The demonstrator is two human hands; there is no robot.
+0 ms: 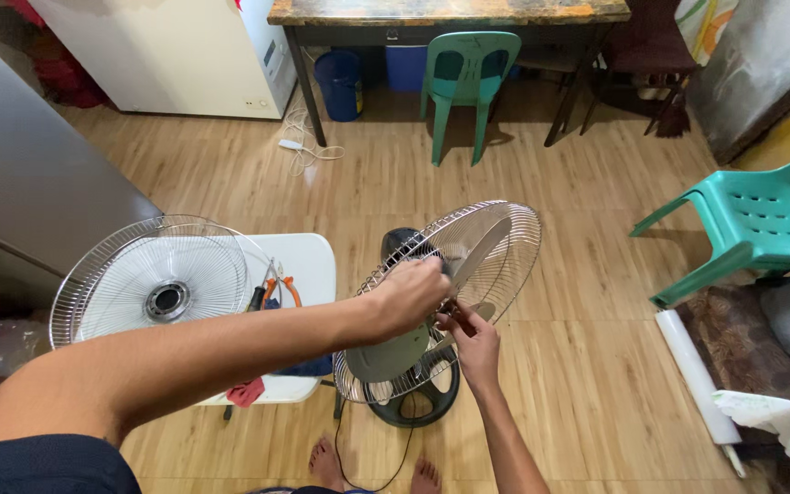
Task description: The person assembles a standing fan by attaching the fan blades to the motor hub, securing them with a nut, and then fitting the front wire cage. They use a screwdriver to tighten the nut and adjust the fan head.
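A standing electric fan with its rear wire guard and grey blades is tilted in front of me on a dark round base. My left hand reaches across and closes over the hub at the middle of the blades. My right hand comes up from below, fingers pinched at the hub just under the left hand; what they grip is hidden. The detached front wire guard lies on a white stool to the left.
Pliers with orange handles and a red cloth are on the stool. A green plastic chair stands right, another at a table. A white roll, grey cabinet and my bare feet are nearby.
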